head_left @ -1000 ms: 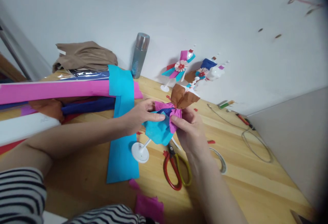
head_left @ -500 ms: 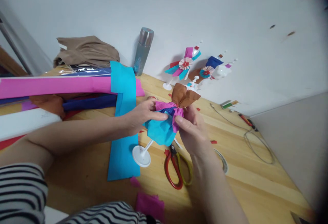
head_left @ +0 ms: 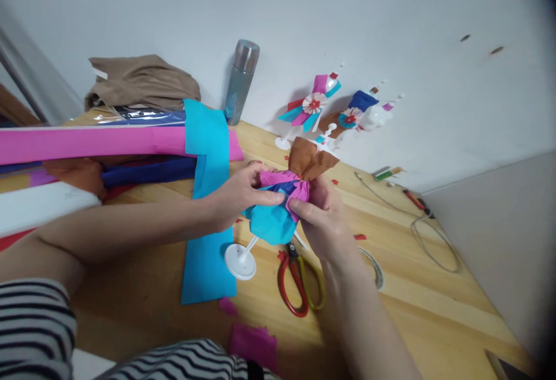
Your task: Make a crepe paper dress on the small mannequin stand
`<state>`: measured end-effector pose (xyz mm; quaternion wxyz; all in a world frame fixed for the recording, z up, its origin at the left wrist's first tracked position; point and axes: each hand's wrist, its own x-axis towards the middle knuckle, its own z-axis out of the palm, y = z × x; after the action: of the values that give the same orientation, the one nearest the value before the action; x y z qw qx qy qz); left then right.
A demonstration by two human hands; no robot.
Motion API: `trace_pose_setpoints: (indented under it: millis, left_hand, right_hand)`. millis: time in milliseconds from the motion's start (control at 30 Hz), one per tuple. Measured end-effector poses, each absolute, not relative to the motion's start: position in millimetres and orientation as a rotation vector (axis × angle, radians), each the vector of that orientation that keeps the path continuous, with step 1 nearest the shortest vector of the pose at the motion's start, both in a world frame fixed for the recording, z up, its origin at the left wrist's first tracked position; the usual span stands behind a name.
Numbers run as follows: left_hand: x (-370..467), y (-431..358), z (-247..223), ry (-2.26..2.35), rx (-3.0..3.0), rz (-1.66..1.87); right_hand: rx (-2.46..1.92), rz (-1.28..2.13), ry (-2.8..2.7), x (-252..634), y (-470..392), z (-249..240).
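Both hands hold a small white figure on a round plastic stand (head_left: 240, 262), dressed in crepe paper. Its skirt is turquoise crepe paper (head_left: 271, 223), with pink and dark blue strips at the middle and a brown crepe paper piece (head_left: 310, 160) flaring at the top. My left hand (head_left: 243, 197) grips the dress from the left, thumb across the blue strip. From the right, my right hand (head_left: 325, 212) pinches the pink crepe paper strip (head_left: 300, 193) under its thumb; its other fingers are mostly hidden behind. Open-handled scissors (head_left: 299, 287) lie just below the figure.
A long turquoise paper strip (head_left: 208, 270) lies left of the stand, near a pink paper roll (head_left: 108, 143). At the wall stand a flask (head_left: 242, 84) and decorated figures (head_left: 313, 103). A tape ring (head_left: 377, 269) and a cable (head_left: 434, 258) lie at the right.
My right thumb has pushed the hanging end of the pink strip leftward, folding it in against the skirt. My left hand keeps its hold.
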<state>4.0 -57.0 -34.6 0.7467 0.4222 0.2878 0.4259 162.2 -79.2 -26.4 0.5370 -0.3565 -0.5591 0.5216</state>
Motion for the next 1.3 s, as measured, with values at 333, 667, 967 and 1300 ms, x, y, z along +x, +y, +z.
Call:
trace_pose_setpoints:
  millis: [333, 667, 967, 1300]
  left_hand:
    - [4.1, -58.9, -31.3, 0.639, 0.952, 0.913]
    - [2.4, -59.7, -30.0, 0.621, 0.976, 0.878]
    - [2.0, -58.1, -30.7, 0.589, 1.044, 0.897]
    - [-0.8, -60.9, -25.7, 0.672, 1.115, 0.972]
  right_hand:
    - [-0.819, 1.203, -1.345, 162.4, -81.4, -27.5]
    - [-0.907, 1.084, -1.404, 162.1, -80.5, -30.0]
    - [-0.903, 1.029, -1.402, 160.4, -80.6, -29.7]
    - [-0.922, 1.070, -1.296, 164.1, -78.3, -28.5]
